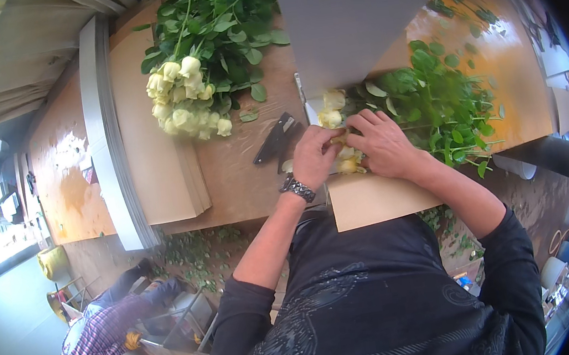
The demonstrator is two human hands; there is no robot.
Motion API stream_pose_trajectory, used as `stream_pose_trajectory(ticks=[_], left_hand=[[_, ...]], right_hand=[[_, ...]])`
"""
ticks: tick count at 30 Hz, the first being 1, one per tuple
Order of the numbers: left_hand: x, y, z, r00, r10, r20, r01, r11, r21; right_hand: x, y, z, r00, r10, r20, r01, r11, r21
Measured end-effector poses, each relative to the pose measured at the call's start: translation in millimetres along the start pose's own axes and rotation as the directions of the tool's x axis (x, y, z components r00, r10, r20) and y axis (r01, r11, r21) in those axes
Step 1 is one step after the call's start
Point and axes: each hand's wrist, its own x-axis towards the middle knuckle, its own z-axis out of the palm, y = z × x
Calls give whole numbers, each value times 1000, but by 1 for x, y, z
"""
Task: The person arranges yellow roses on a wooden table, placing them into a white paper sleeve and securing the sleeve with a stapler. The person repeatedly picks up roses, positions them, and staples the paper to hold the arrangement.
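My left hand (315, 156), with a dark bracelet watch on its wrist, pinches at a pale yellow rose (337, 139) among several blooms in a row. From the other side, the bent fingers of my right hand (383, 144) meet at the same rose; part of their grip is hidden. These roses lie heads to the left on a cardboard sheet (373, 198), which juts over the table edge towards me. Their leafy stems (430, 99) spread to the right. A grey cardboard flap (349, 13) stands up behind the blooms. Left of my left hand lies a black stapler (274, 138).
Another bunch of yellow roses (185, 96) rests at the back left of the wooden table (244, 199). Beside it is a stack of cardboard sheets (149, 136) with grey upturned edges. Fallen leaves (198, 256) litter the floor. A person in a checked shirt (106, 335) bends at the lower left.
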Motion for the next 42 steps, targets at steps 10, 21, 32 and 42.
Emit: stream_pose_trajectory(ticks=[10, 21, 32, 42], left_hand=[[18, -3, -11, 960, -65, -273, 30, 991, -131], [35, 2, 5, 990, 22, -136, -26, 999, -23], [28, 3, 8, 987, 78, -138, -76, 997, 26], [28, 0, 9, 985, 94, -148, -85, 994, 67]], right_hand=[[0, 5, 3, 996, -13, 87, 9, 999, 46], [-1, 6, 5, 994, 20, 103, -30, 995, 99], [13, 46, 6, 872, 490, 13, -408, 711, 572], [24, 39, 8, 906, 421, 30, -354, 719, 598]])
